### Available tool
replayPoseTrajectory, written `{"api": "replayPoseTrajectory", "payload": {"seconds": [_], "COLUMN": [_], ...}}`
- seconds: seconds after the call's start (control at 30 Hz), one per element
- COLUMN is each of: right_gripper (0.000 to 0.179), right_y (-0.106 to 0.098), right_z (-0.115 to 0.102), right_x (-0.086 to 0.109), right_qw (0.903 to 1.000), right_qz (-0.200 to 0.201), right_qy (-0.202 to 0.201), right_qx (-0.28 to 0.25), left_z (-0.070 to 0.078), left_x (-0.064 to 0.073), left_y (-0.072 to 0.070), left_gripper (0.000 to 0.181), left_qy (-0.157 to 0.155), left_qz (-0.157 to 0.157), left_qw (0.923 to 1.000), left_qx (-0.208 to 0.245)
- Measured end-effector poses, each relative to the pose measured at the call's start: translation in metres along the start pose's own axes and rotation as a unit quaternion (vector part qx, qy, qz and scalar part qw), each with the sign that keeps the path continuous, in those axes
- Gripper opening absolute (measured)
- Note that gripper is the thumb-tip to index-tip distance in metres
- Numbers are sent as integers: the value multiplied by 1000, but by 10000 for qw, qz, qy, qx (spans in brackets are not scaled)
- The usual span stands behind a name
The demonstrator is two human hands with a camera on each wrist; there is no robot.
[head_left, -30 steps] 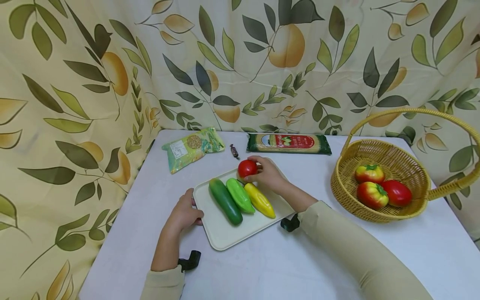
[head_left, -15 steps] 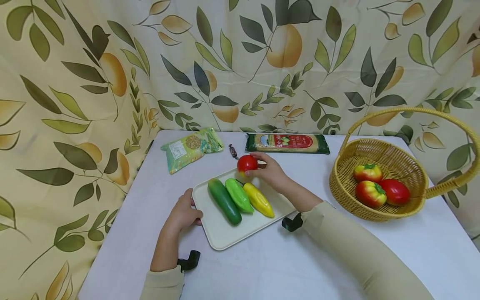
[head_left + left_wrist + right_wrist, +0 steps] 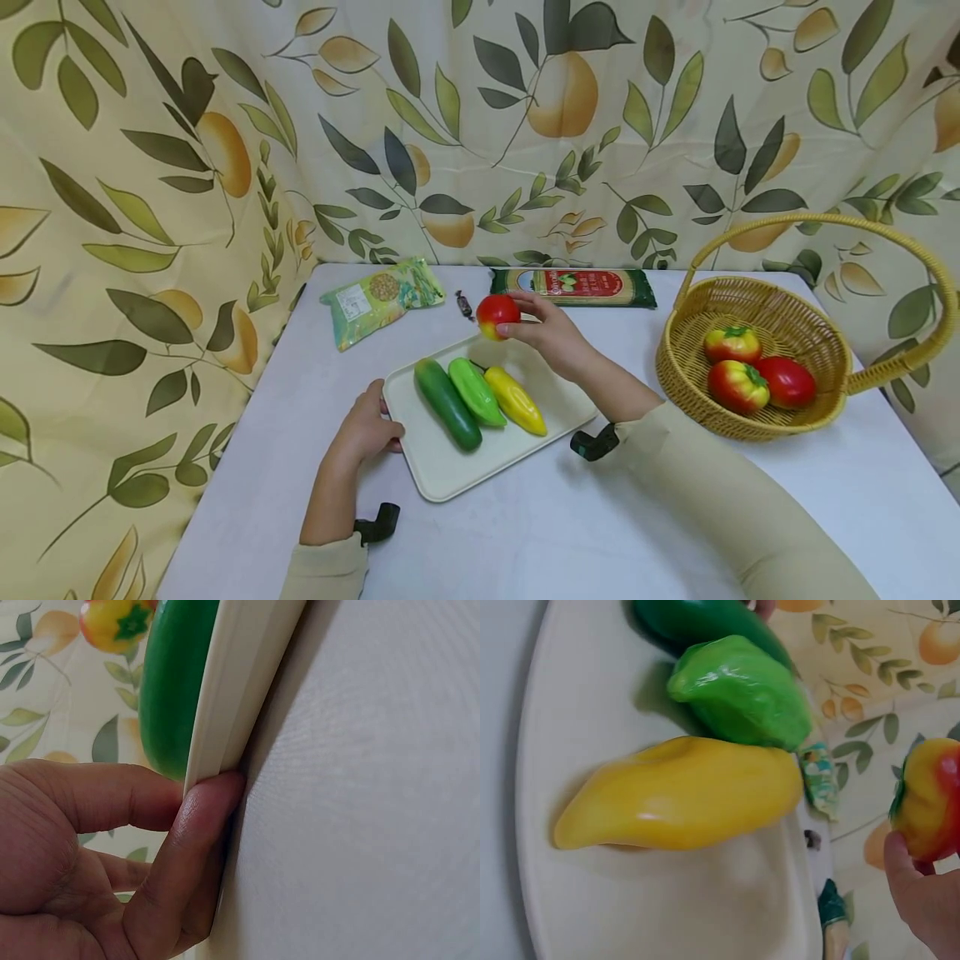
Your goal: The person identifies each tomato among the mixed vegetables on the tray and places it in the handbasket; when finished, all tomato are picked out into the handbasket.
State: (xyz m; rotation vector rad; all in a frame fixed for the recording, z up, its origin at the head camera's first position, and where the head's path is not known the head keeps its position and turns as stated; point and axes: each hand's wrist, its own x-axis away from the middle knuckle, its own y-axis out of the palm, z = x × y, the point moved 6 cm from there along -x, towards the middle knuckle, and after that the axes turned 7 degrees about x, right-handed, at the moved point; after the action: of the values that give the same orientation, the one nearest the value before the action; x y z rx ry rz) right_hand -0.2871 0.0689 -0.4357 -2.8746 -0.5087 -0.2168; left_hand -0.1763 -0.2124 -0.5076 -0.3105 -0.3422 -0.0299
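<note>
In the head view, my right hand (image 3: 551, 337) grips a red-and-yellow bell pepper (image 3: 497, 312) over the far edge of a cream tray (image 3: 442, 473). The right wrist view shows the same pepper (image 3: 928, 799) raised off the tray, its green calyx on the left. My left hand (image 3: 366, 427) holds the tray's left edge; in the left wrist view, thumb and finger pinch the tray rim (image 3: 225, 712). Side by side on the tray lie a dark green cucumber (image 3: 447, 406), a light green pepper (image 3: 477, 392) and a yellow pepper (image 3: 516, 400).
A wicker basket (image 3: 667, 367) with a tall handle stands at the right, holding two red-and-yellow peppers (image 3: 738, 386) and a red fruit (image 3: 786, 381). Along the back lie a green-yellow food packet (image 3: 382, 300), a small wrapped candy (image 3: 464, 305) and a spaghetti package (image 3: 600, 287).
My right hand has lifted the bell pepper up from the tray's far edge and tipped it, so its yellow underside shows. The left hand stays on the tray.
</note>
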Motion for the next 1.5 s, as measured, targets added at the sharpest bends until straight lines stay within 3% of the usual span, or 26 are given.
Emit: {"api": "replayPoseTrajectory", "payload": {"seconds": [0.27, 0.6, 1.5], "right_gripper": [67, 67, 66], "right_y": [-3, -9, -48], "right_z": [-16, -26, -47], "right_x": [9, 16, 35], "right_qw": [9958, 9954, 9916], "right_qz": [-130, -114, 131], "right_qy": [-97, -147, -283], "right_qx": [-906, -944, -1252], "left_z": [-6, -5, 2], "left_x": [1, 1, 3], "left_y": [0, 0, 1], "left_gripper": [61, 60, 63], "left_qy": [23, 43, 37], "left_qz": [-27, -1, -75], "left_qw": [9999, 10000, 9999], "left_qx": [113, -51, -66]}}
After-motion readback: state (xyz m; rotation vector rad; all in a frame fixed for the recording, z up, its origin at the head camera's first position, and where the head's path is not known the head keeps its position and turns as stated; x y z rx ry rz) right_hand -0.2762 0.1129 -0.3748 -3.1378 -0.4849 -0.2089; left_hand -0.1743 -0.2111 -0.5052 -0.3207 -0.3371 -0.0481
